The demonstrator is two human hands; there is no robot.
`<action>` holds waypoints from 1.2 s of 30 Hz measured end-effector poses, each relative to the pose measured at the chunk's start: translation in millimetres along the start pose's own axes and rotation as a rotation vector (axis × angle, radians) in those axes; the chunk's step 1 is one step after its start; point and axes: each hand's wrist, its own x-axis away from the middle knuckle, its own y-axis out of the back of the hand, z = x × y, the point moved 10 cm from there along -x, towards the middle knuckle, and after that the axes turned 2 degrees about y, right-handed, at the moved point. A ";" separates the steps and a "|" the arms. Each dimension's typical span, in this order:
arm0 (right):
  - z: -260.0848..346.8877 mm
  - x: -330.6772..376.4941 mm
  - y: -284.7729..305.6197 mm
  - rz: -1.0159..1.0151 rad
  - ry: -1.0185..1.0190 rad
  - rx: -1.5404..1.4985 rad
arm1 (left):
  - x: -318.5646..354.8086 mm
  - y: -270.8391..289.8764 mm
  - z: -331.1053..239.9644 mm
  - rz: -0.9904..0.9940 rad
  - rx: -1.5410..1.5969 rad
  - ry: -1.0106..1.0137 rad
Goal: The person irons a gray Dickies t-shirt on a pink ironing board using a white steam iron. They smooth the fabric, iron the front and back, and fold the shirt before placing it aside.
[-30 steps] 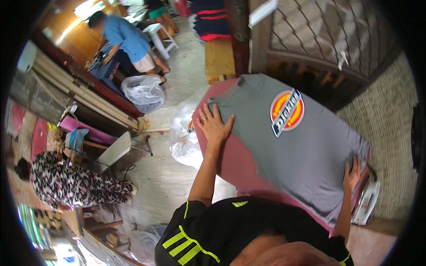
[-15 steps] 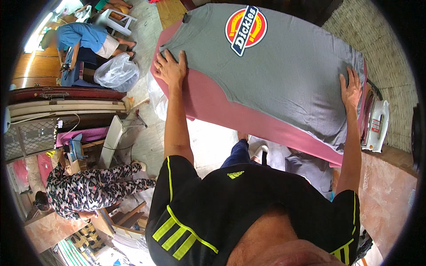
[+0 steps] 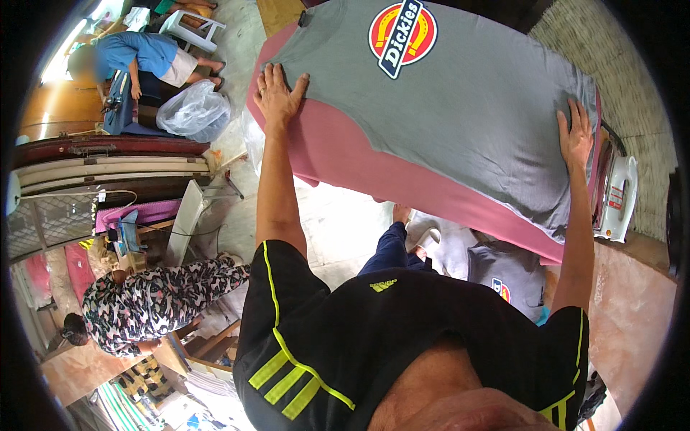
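Observation:
A grey T-shirt [image 3: 474, 93] with a round red, yellow and white print lies spread over a pink-covered ironing board [image 3: 345, 161]. My left hand [image 3: 279, 97] rests palm down with fingers spread at the shirt's left end, partly over the pink cover. Flat on the shirt near its right end lies my right hand [image 3: 575, 136], its fingers stretched out. Neither hand holds anything. Just right of the right hand a white iron [image 3: 619, 197] stands at the end of the board.
Below the board lies another grey printed garment [image 3: 507, 273]. A person in a blue shirt [image 3: 144, 54] bends at the upper left, near a clear plastic bag [image 3: 194, 111]. A person in patterned clothes [image 3: 151, 305] bends at the lower left. A white stool [image 3: 190, 29] stands behind.
Both hands stay flat on the shirt, the left a little higher in view. The view has shifted slightly, and the garment below shows more of its print.

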 end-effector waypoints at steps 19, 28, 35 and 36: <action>37.0 -7.6 32.5 0.011 0.002 -0.015 | -10.8 13.1 12.5 0.030 0.028 0.022; 29.2 -4.2 25.9 0.019 -0.008 -0.053 | -8.6 7.0 -3.5 0.053 -0.066 0.055; 33.9 -2.4 27.8 0.011 0.010 -0.079 | -23.3 -6.8 -93.1 0.019 0.124 -0.257; 36.2 -3.3 27.5 0.003 0.019 -0.089 | -28.6 -8.6 -90.7 0.016 0.094 -0.243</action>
